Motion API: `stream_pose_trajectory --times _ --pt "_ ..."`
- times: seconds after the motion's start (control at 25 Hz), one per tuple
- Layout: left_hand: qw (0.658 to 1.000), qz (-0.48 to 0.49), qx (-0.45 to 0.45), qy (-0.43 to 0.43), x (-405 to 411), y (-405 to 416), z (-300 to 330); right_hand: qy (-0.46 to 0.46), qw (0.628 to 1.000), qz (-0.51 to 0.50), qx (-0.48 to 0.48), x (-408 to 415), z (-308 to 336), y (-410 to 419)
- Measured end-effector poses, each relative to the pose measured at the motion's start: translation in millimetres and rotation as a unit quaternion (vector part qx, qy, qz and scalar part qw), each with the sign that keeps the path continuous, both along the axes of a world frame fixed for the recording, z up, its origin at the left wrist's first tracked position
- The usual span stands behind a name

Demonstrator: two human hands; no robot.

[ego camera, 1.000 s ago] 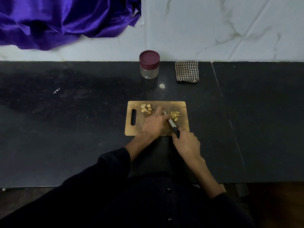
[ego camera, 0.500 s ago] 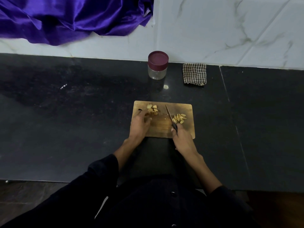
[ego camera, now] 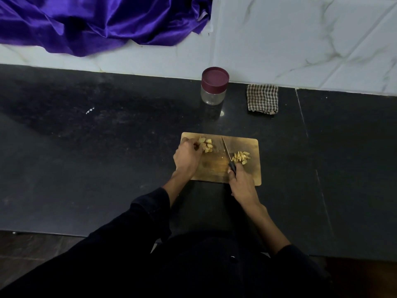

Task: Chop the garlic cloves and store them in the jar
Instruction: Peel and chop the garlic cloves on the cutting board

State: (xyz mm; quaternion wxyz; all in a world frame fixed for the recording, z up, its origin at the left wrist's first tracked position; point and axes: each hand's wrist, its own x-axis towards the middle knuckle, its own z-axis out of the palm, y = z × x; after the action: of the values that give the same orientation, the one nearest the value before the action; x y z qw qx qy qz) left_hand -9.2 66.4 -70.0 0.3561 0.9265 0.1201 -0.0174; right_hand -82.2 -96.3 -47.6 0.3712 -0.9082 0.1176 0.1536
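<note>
A wide black stone counter [ego camera: 107, 168] fills most of the view, backed by a pale marble wall [ego camera: 290, 39] with a bunched purple satin cloth [ego camera: 96, 22] draped at its upper left. In the foreground are the dark sleeves and torso of a person leaning over the counter. Near the counter's front edge lies a small wooden chopping board [ego camera: 214, 171], set square to the body so both hands reach it easily. The left hand [ego camera: 187, 157] rests at the board's far-left corner, fingers curled in around a pile of whole garlic cloves [ego camera: 206, 144] — probably picking out the next one, though whether a clove is actually pinched cannot be told. The right hand [ego camera: 241, 186] is clamped around the dark handle of a knife [ego camera: 227, 154], its blade pointing away across the middle of the board, between the two heaps. To the blade's right sits the chopped garlic [ego camera: 241, 157], kept apart from the uncut cloves. Well beyond the board, near the wall, stands the clear jar [ego camera: 214, 86], its maroon lid on — nothing stored yet. A folded checked cloth [ego camera: 262, 98] lies just to its right.
</note>
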Motion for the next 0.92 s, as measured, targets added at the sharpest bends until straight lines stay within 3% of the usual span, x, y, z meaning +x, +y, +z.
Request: stream_pose_trajectory --times 0.24,0.56,0.72,0.92 --pt "1.0 0.004 -0.025 -0.011 -1.8 2.0 -0.7 0.005 1.0 0.005 0.006 1.3 -4.1 -2.3" --pt "0.984 0.004 -0.178 -0.029 -13.8 6.1 8.0 0.005 1.0 0.002 0.01 2.9 -7.4 -3.6" --pt "0.982 -0.078 -0.171 0.016 -24.1 -18.7 11.4 0.0 0.999 -0.009 0.034 2.2 -8.1 -6.6" --pt "0.986 -0.076 -0.136 0.062 -27.3 -32.3 7.3 0.013 0.995 -0.04 0.087 -2.8 -9.5 -13.3"
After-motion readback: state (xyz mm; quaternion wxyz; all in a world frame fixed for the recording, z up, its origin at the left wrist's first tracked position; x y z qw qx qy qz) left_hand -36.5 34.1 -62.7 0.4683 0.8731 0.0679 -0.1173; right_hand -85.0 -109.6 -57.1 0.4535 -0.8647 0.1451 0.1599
